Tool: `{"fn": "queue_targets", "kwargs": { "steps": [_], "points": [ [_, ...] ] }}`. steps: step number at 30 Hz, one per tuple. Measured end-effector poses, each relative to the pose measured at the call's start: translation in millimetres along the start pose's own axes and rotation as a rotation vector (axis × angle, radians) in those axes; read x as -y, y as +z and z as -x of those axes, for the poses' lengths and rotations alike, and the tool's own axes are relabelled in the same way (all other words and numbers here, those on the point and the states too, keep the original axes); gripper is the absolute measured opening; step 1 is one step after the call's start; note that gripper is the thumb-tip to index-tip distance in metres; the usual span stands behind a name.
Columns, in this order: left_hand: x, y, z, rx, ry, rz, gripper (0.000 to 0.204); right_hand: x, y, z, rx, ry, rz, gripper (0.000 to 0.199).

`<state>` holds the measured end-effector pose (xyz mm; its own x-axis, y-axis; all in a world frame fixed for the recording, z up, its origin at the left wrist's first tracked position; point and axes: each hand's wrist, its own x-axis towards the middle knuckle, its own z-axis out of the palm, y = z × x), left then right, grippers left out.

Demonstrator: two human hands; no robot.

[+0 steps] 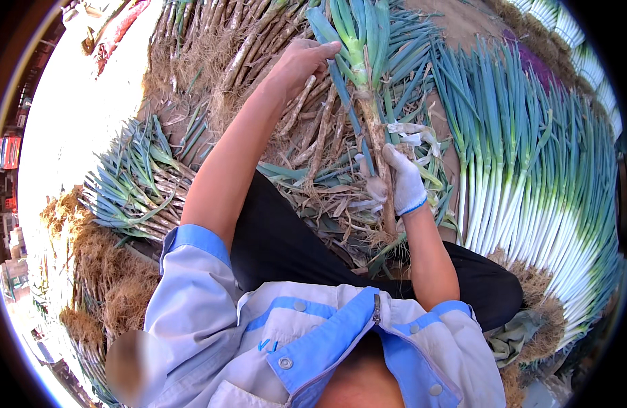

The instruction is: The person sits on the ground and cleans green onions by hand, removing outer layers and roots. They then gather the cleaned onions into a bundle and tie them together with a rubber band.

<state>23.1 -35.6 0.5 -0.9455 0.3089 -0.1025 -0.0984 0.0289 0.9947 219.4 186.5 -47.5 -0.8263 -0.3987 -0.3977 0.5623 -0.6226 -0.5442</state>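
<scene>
A large green onion (373, 126) is held nearly upright in front of me, its green leaves at the far end and its brown-skinned stalk toward me. My right hand (403, 180), in a white glove with a blue cuff, is closed around the lower stalk. Near the leaf base, my bare left hand (308, 62) pinches a long blue-green leaf (354, 115) that hangs along the stalk's left side. Pale strips of loose skin (415, 132) stick out to the right of the stalk. The left fingertips are partly hidden.
Cleaned green onions (524, 170) with white stems lie in a wide row at right. Unpeeled, rooty ones (221, 41) are heaped at the far left, with another bunch (140, 180) by my left elbow. Peeled scraps (320, 207) litter the ground before my black-trousered legs (279, 238).
</scene>
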Motion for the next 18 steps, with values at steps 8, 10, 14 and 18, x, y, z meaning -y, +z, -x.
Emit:
{"fn": "queue_targets", "kwargs": {
  "steps": [8,10,14,18],
  "points": [
    [7,15,7,0.197,-0.163,0.444,0.026,16,6,-8,-0.084,-0.172,0.375,0.037],
    [6,20,3,0.141,-0.059,0.562,0.024,26,-13,-13,0.063,-0.095,0.321,0.04],
    [2,14,-6,0.111,0.013,0.433,0.035,25,-20,-28,-0.13,-0.112,0.629,0.046],
    [0,11,-1,0.048,0.021,0.311,0.045,49,6,-50,-0.562,-0.387,1.263,0.043]
  ]
}}
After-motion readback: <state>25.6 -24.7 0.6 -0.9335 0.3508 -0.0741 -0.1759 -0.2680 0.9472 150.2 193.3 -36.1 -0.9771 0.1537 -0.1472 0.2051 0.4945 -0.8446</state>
